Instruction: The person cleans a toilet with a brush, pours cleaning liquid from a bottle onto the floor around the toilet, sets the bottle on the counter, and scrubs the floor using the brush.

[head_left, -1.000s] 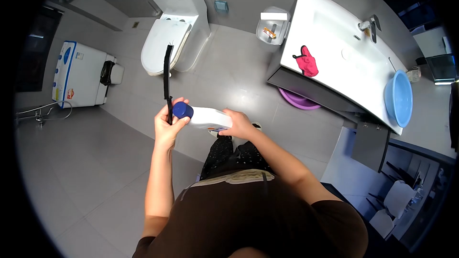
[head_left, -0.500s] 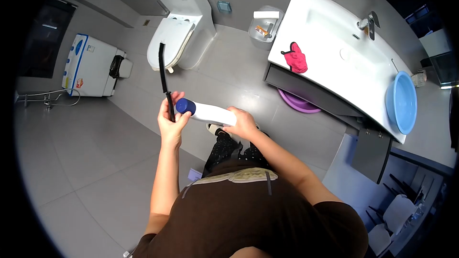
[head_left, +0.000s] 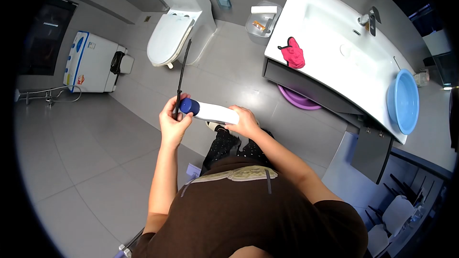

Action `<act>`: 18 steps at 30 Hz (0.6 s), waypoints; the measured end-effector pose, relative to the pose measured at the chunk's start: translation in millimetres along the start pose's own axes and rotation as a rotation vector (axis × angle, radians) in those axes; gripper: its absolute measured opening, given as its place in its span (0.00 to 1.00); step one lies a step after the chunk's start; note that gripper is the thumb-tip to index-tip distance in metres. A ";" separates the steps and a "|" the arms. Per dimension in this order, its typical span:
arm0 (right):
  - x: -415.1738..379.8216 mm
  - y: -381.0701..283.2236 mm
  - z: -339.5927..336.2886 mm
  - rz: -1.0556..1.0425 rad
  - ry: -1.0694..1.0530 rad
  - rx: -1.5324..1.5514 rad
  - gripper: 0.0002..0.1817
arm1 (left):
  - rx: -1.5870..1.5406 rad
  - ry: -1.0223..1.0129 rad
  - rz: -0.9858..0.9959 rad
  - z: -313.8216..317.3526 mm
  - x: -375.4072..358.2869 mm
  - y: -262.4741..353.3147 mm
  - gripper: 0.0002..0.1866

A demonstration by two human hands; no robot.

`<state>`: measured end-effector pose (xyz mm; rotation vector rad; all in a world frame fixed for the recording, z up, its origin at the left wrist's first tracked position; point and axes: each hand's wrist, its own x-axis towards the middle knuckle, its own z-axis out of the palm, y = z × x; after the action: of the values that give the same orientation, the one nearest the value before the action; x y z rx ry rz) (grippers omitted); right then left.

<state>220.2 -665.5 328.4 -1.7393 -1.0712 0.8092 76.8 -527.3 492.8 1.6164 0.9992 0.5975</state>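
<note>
At the frame's center, we hold a white bottle (head_left: 217, 113) with a dark blue cap, right fingers (head_left: 245, 122) gripping its base, left fingers (head_left: 175, 120) around the cap and a thin black brush (head_left: 181, 79).

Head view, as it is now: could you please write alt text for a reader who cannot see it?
A person's right hand holds a white bottle, and the left hand holds a thin black tool by its blue cap. Beyond are a toilet and, to the right, a sink with a red cloth and blue basin.
</note>
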 end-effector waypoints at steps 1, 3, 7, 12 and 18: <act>-0.2 0.6 0.6 -0.010 0.011 0.003 0.30 | -0.002 0.014 -0.005 1.7 0.0 0.4 0.25; 0.3 0.4 0.1 -0.024 0.019 0.004 0.30 | 0.148 0.057 -0.007 1.5 1.3 0.3 0.26; 0.2 -0.3 -1.0 -0.056 0.022 -0.011 0.30 | 0.391 0.089 0.264 -2.5 4.5 -10.9 0.25; -2.5 4.5 2.7 -0.066 0.030 -0.037 0.31 | 0.082 -0.003 0.112 -1.1 -1.4 2.4 0.26; -5.7 7.1 5.9 -0.060 0.015 -0.056 0.31 | 0.030 -0.011 0.025 -5.3 -2.0 -7.7 0.24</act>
<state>215.0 -670.0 320.0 -1.7485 -1.1403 0.7346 69.2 -525.8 487.2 1.6592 0.9857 0.5927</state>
